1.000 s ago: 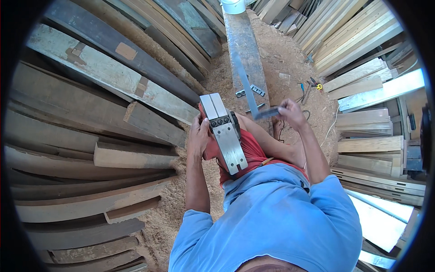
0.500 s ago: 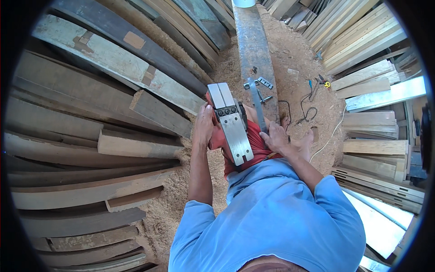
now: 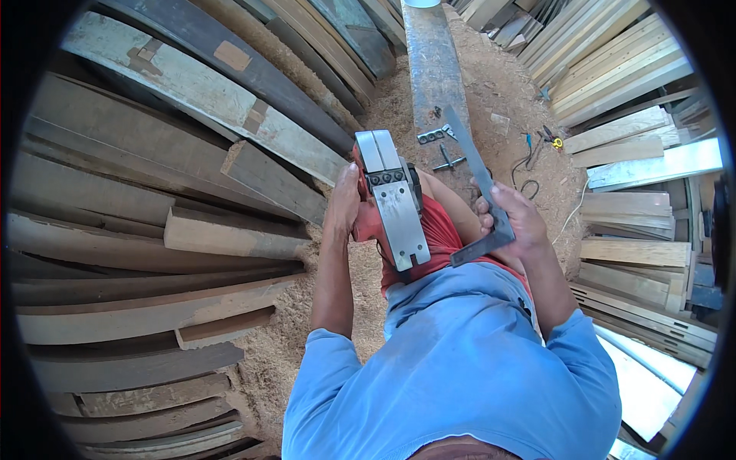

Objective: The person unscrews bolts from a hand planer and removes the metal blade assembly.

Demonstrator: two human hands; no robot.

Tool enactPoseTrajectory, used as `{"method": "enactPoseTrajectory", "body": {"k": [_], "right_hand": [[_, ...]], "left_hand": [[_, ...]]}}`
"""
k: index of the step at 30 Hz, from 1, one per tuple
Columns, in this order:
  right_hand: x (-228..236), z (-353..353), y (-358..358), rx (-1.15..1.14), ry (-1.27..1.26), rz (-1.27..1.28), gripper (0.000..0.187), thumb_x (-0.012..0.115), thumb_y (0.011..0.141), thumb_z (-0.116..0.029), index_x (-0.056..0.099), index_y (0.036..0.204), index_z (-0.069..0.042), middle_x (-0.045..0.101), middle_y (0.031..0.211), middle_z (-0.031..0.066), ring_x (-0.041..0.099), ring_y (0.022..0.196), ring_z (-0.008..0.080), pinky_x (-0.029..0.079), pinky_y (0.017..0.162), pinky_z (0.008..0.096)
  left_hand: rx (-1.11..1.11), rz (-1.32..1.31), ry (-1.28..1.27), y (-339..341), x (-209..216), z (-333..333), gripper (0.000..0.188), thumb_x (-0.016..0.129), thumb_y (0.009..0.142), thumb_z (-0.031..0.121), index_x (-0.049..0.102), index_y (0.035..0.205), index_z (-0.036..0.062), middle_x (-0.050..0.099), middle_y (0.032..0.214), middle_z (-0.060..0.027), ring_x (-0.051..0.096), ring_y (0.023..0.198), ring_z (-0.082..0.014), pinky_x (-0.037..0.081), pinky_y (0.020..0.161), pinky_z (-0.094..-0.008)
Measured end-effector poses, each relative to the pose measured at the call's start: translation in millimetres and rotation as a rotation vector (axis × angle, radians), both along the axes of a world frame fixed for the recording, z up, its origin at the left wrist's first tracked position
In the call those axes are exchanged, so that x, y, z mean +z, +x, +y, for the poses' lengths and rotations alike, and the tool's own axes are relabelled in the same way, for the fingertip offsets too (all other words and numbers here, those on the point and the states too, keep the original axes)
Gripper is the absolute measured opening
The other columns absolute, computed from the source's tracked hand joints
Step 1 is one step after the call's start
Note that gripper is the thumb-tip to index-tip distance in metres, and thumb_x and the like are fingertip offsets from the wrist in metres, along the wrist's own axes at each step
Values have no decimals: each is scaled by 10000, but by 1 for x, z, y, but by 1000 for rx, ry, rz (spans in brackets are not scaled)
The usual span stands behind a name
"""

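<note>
A red electric hand planer rests upside down at my lap, its bright metal sole and bolted cutter block facing up. Wrapped against its left side, my left hand steadies the red body; some of the fingers are hidden beneath. My right hand grips an L-shaped metal try square near its corner. The long blade points away over the plank and the short dark arm reaches toward the planer's near end. The square stands apart from the sole.
A long worn plank extends ahead, bearing a small metal bar with holes and a T-shaped tool. A dark cable and a yellow-handled tool lie on the sawdust floor. Stacked boards line both sides.
My right hand has lifted the try square off the plank and turned it, moving it right so its short arm shows. The left hand and planer have barely moved.
</note>
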State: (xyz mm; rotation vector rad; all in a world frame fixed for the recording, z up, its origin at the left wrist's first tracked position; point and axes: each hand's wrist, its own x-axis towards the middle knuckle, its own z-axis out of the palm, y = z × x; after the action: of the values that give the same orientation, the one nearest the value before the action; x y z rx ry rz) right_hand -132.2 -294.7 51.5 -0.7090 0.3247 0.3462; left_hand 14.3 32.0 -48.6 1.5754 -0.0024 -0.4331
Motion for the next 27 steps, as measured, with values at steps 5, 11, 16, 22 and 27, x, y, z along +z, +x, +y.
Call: {"method": "enactPoseTrajectory", "body": {"k": [5, 11, 16, 22, 27], "right_hand": [[44, 72, -31, 63, 321, -39, 334, 586, 1097, -235, 547, 1364, -38, 623, 914, 22, 650, 836, 147, 577, 822, 372], [15, 143, -34, 361, 398, 87, 212, 592, 1108, -331, 601, 1088, -120, 651, 912, 23, 648, 844, 151, 570, 830, 363], [-18, 174, -45, 599, -150, -170, 347, 508, 1138, -344, 655, 1146, -30, 738, 1083, 87, 661, 940, 151, 543, 916, 358], [-23, 169, -40, 919, -312, -50, 425, 460, 1149, -365, 652, 1169, 14, 730, 1127, 108, 673, 1019, 160, 578, 912, 353], [-30, 171, -41, 939, 1, 187, 330, 486, 1140, -398, 600, 1145, -88, 728, 1171, 96, 709, 1045, 173, 614, 893, 387]], "left_hand": [[-21, -83, 72, 2, 3, -6, 431, 263, 1158, 313, 593, 1079, 46, 612, 897, -35, 566, 778, -130, 510, 752, -323], [-46, -58, 103, 6, 7, -7, 436, 352, 1141, 318, 552, 1295, -36, 660, 1136, -119, 631, 1032, -183, 513, 951, -363], [8, -10, 162, 0, 9, -4, 483, 518, 1058, 225, 499, 1435, -77, 657, 1291, -158, 643, 1136, -198, 522, 989, -345], [-13, 58, 131, -1, 25, -5, 553, 595, 1023, 137, 402, 1493, -80, 630, 1336, -181, 656, 1164, -241, 557, 999, -392], [-49, 114, 81, 7, 18, -7, 556, 614, 1032, 148, 382, 1486, -72, 611, 1343, -168, 646, 1180, -238, 583, 976, -423]]}}
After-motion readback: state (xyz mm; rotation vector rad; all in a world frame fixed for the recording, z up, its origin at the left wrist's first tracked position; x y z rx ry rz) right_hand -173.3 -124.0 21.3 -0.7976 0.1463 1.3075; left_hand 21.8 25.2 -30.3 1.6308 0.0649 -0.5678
